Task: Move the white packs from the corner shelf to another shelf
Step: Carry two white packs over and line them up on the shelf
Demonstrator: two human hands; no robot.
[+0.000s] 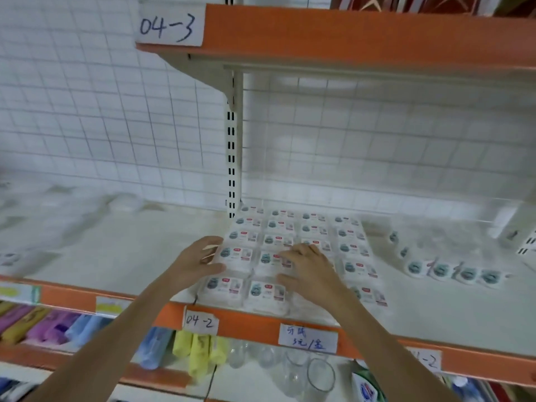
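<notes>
The packs are white, each with a teal round mark, a small red tag and a pale picture. The shelf under them is off-white with an orange front edge; the upper shelf edge is orange too. White labels carry dark blue handwriting. The back wall is a white wire grid. Below lie rolls in yellow, with pink, purple and light blue ones to the left, beside clear glasses.

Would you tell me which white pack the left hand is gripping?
The left hand grips the white pack second from the front in the grid's leftmost column; the front pack lies untouched.
</notes>
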